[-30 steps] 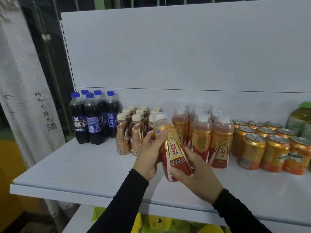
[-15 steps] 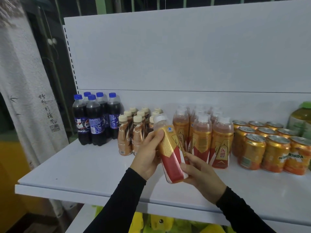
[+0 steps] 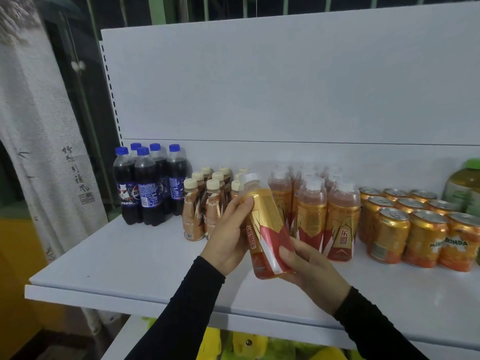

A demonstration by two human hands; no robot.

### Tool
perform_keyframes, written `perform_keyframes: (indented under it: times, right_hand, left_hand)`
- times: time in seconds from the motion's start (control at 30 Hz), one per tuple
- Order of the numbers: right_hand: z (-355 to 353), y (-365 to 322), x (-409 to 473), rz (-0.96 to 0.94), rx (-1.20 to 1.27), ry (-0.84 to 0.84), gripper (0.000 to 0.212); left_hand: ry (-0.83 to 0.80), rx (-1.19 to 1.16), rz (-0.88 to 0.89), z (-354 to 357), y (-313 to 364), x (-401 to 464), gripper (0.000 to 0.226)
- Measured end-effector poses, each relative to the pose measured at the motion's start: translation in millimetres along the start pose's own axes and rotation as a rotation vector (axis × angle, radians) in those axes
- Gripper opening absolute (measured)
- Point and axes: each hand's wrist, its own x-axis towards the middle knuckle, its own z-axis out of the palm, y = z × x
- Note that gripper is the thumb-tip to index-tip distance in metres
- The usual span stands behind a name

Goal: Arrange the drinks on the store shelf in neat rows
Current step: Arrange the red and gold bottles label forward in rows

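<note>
I hold a gold-and-red energy drink bottle [image 3: 265, 224] with a white cap, tilted with its cap leaning left, above the white shelf [image 3: 130, 258]. My left hand [image 3: 228, 235] grips its upper left side. My right hand [image 3: 309, 266] cups its base from the right. Behind it stand rows of the same bottles [image 3: 311, 211]. Left of them is a cluster of small brown coffee bottles [image 3: 205, 201], and further left several Pepsi bottles [image 3: 148, 183]. Orange Mirinda cans [image 3: 415, 224] fill the right side.
A large green-capped bottle [image 3: 465, 185] stands at the far right, cut by the frame edge. The shelf's white back panel [image 3: 285, 81] rises behind the drinks. A white hanging cloth [image 3: 39, 141] with writing is at the left. Yellow-green items [image 3: 246, 344] lie on the lower shelf.
The bottle has been turned in my hands, so its label now faces another way. It stays at about the same place in front of the row.
</note>
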Motion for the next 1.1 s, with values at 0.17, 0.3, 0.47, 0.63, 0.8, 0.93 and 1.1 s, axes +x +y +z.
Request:
perform_keyframes:
  times: [0.17,0.3,0.47,0.63,0.8,0.93,1.1]
  right_hand:
    - [3,-1,4,-0.012,-0.246,0.067,0.053]
    - [5,-2,8,-0.045,-0.403,0.195,0.047]
    - [-1,-5,8,-0.04,-0.174,0.126,0.049]
    - [-6,-7,10,0.012,-0.017,0.102,0.052]
    - [-4,-10,14,-0.05,-0.107,0.131,0.053]
    - [1,-22,17,-0.147,-0.244,0.203,0.064]
    - [-3,-52,16,-0.282,-0.396,0.167,0.067]
  left_hand:
    - [0.101,-0.01,0.033,5,-1,3,0.056]
    - [0.17,0.067,0.067,9,-1,5,0.05]
    - [0.129,0.16,0.048,5,4,3,0.037]
    - [0.081,0.3,0.089,2,4,0,0.043]
    - [0.031,0.449,0.141,16,6,-4,0.072]
    - [0.097,0.381,0.182,23,15,6,0.066]
    - [0.102,0.117,0.13,30,36,18,0.073]
